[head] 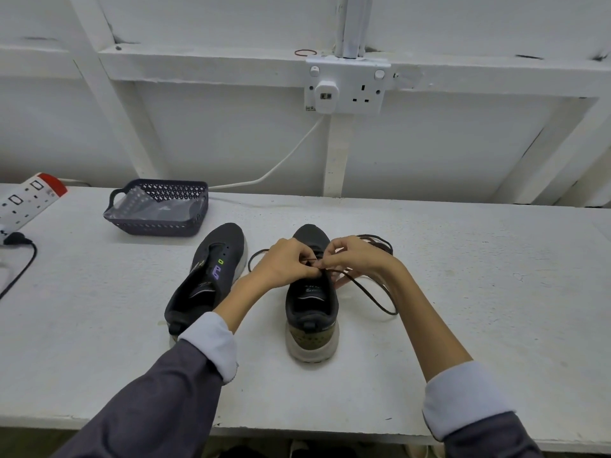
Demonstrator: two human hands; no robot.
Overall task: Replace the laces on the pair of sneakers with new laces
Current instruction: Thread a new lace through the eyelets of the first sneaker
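Note:
Two dark grey sneakers stand on the white table (463,292), toes pointing away from me. The left sneaker (205,279) has no lace in its eyelets and leans slightly outward. Over the tongue of the right sneaker (312,312) both my hands meet. My left hand (287,262) pinches a dark brown lace (370,292) at the eyelets, and my right hand (357,256) pinches the same lace beside it. Loose loops of the lace trail over the table to the right of the shoe, and one loop shows to the left of my left hand.
A dark plastic basket (158,206) with a clear plastic wrapper in it sits behind the left sneaker. A white power strip (26,196) and a black cable (20,266) lie at the far left. A wall socket (347,87) with a white cord hangs behind the table.

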